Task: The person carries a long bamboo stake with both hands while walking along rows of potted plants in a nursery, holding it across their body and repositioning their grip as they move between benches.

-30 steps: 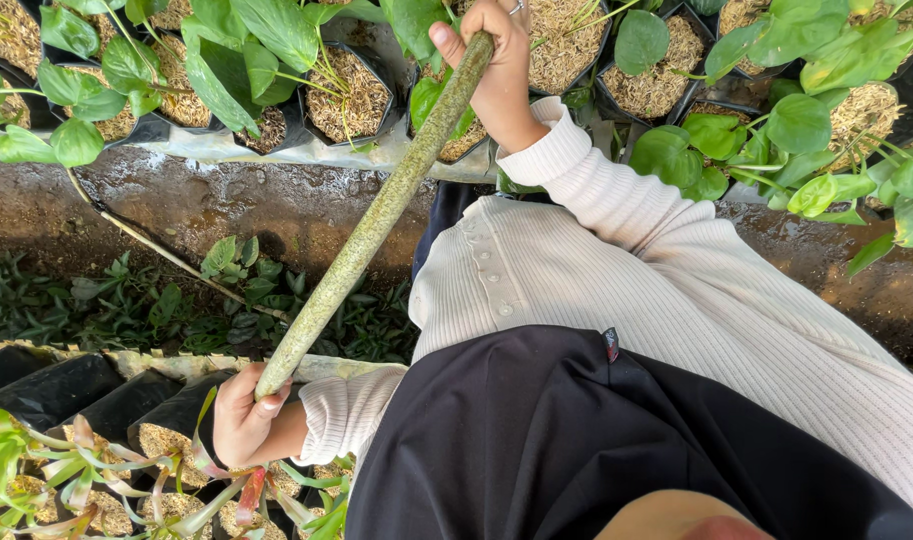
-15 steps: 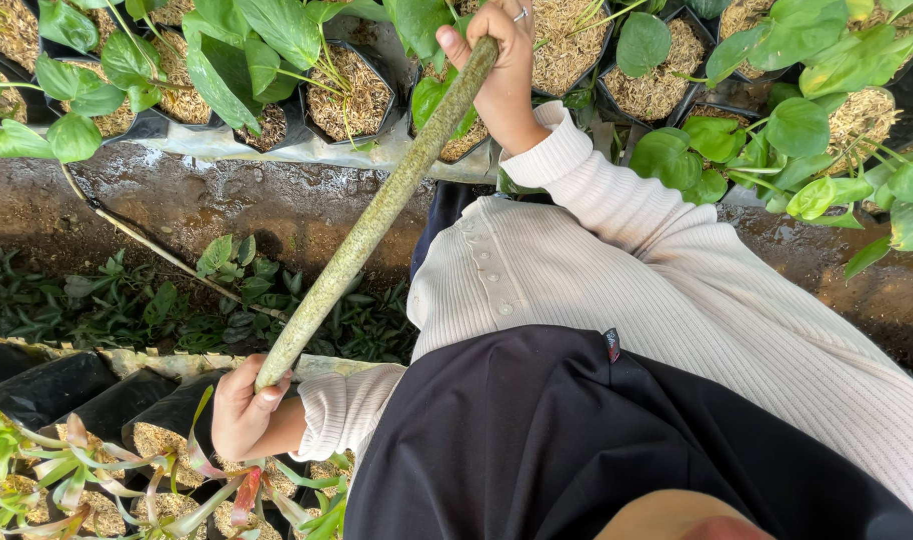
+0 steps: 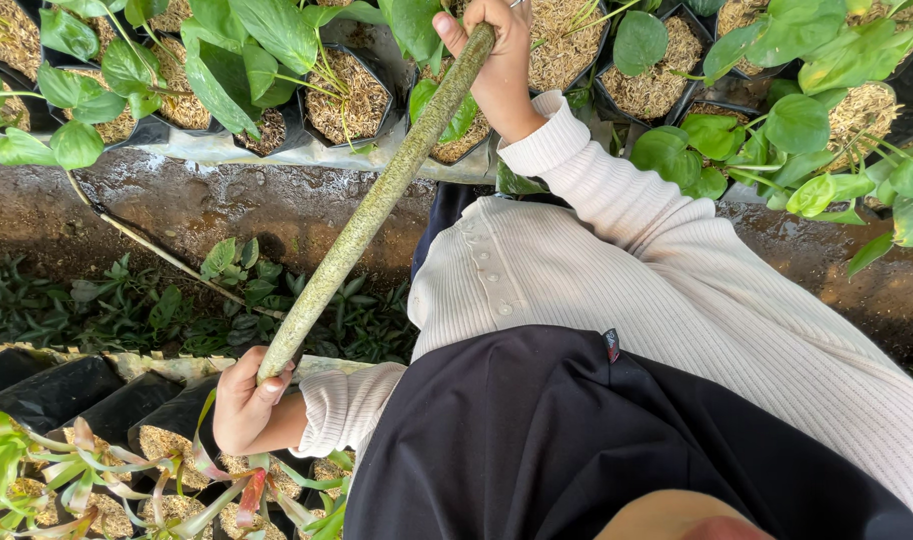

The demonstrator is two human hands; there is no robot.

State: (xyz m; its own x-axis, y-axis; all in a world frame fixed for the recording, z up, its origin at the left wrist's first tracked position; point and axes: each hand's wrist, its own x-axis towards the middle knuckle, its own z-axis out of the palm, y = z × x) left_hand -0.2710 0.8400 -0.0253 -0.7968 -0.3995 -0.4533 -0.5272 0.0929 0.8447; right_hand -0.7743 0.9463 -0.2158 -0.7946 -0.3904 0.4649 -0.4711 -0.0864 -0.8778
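While both hands grip it, the pole runs slantwise across the head view.
Pole: long, round, moss-green speckled stick [image 3: 377, 205], tilted from the lower left up to the upper middle, above the dirt strip and low weeds.
Upper hand [image 3: 497, 55]: wrapped shut around the pole's top end, thumb out to the left; cream ribbed sleeve [image 3: 617, 200] behind it. Whether this is the person's left or right hand I cannot tell.
Lower hand [image 3: 245, 400]: curled closed around the pole's bottom end, fingertips over its tip, just beside the black nursery bags.
Far side: row of black plastic grow bags [image 3: 342, 100] filled with dry straw-like husk, broad green leaves [image 3: 257, 50] standing in them.
Near left: more black bags [image 3: 67, 385] with narrow green and pink-tinged leaves [image 3: 247, 495].
Middle: damp brown soil bank [image 3: 177, 205], thin hose [image 3: 147, 245] lying across it.
Clothing: black fabric [image 3: 577, 450] fills the near right.
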